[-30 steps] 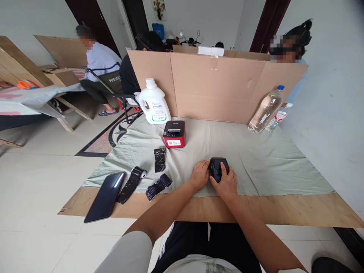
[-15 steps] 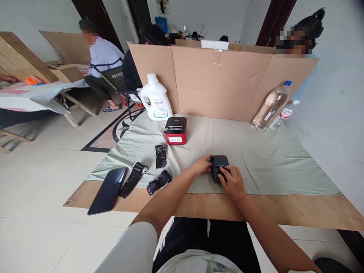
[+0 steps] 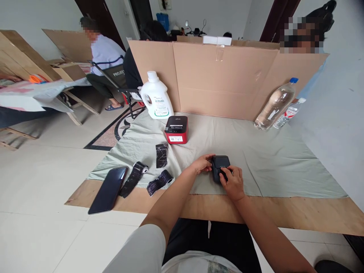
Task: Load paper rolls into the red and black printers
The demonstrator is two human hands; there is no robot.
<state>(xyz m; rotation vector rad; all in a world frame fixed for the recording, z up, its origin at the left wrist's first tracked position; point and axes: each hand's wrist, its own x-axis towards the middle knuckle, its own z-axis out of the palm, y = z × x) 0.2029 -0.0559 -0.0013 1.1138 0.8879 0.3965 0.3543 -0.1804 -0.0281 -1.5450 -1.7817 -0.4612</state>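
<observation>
While resting on the pale green cloth (image 3: 256, 151) near its front edge, small black box-shaped device (image 3: 220, 167) gripped from both sides. Left hand (image 3: 202, 163) pressed against the device's left face, fingers curled round its upper left corner. Right hand (image 3: 233, 182) set on the device's near right side, fingers bent over the top and grasping it, thumb toward the front. Both forearms reaching in from the near edge of the wooden tabletop (image 3: 284, 214).

Beyond the device and to its left, a red and black box printer (image 3: 176, 129) standing upright on the cloth, well apart. Farther back from the device, a white detergent jug (image 3: 156, 96) standing against the cardboard screen (image 3: 222, 81). Left of the device, three black wrapped rolls: one flat piece (image 3: 161, 155) nearest the red printer, one crumpled roll (image 3: 158, 182) at the cloth's front edge, one longer roll (image 3: 133, 179) with a white core end beside it. Farthest left of the device, a dark smartphone (image 3: 108, 189) lying face up, partly off the cloth onto the wood. Far right and back of the device, a large clear water bottle (image 3: 274, 105) leaning against the cardboard, a smaller bottle (image 3: 288, 113) just beside it.

Behind the screen, a seated person in a pale shirt (image 3: 104, 57) at another table; another person (image 3: 304, 38) at the right corner.
</observation>
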